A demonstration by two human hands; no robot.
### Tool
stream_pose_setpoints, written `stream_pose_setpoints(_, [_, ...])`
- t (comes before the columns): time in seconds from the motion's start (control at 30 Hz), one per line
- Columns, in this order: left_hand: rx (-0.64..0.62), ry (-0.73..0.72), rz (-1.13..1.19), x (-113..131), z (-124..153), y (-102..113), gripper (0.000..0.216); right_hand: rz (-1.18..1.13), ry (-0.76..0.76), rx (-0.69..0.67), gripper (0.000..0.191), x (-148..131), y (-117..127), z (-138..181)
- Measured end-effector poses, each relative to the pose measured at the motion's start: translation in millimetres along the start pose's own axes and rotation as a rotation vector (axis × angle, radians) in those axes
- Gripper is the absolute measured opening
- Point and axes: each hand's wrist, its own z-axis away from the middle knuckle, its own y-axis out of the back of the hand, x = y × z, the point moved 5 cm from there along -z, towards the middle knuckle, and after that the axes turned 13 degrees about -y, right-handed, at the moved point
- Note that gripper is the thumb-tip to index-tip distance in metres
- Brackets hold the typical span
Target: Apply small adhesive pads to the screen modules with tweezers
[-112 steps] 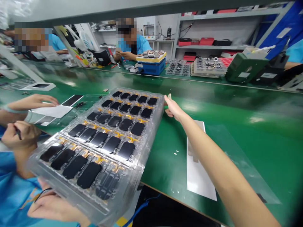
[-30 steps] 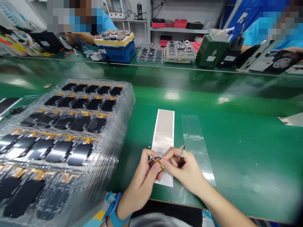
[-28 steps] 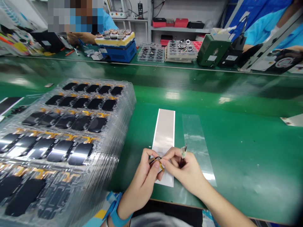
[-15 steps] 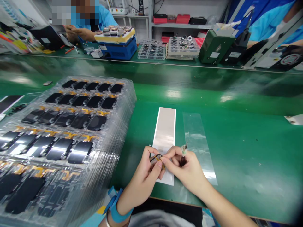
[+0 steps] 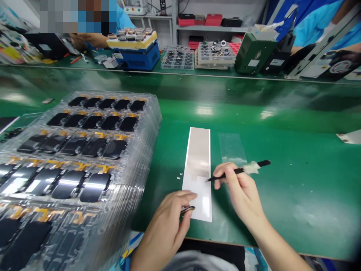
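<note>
This is an electronics assembly workshop, laid out as a factory line. A long green worktop (image 5: 282, 180) runs through the room, and on it sit stacked clear plastic trays (image 5: 149, 124) of black screen panels (image 5: 111, 149) with orange ribbon tails. Across the way, people in blue smocks (image 5: 121, 20) sit at their own stations, near a blue-and-yellow fixture (image 5: 138, 56) and trays of small metal parts (image 5: 216, 54), while grey shelving (image 5: 208, 28) behind them carries red boxes (image 5: 213, 20).
</note>
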Motion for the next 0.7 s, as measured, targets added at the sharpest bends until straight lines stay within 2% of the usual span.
stream_pose_setpoints(0.1, [-0.076, -0.104, -0.122, 3, -9, -6, 0.026, -0.083, -0.094, 0.007, 0.023, 18, -9, 3])
stream_pose_setpoints(0.23, [-0.132, -0.169, -0.225, 7, -19, -13, 0.025, -0.146, -0.153, 0.019, 0.026, 34, -18, 3])
stream_pose_setpoints(0.53, [-0.161, -0.241, -0.254, 8, -29, -12, 0.013, -0.173, -0.118, 0.054, 0.017, 34, -16, 5])
stream_pose_setpoints(0.7, [-0.158, -0.246, -0.258, 8, -32, -12, 0.014, -0.183, -0.101, 0.046, 0.014, 33, -17, 4])
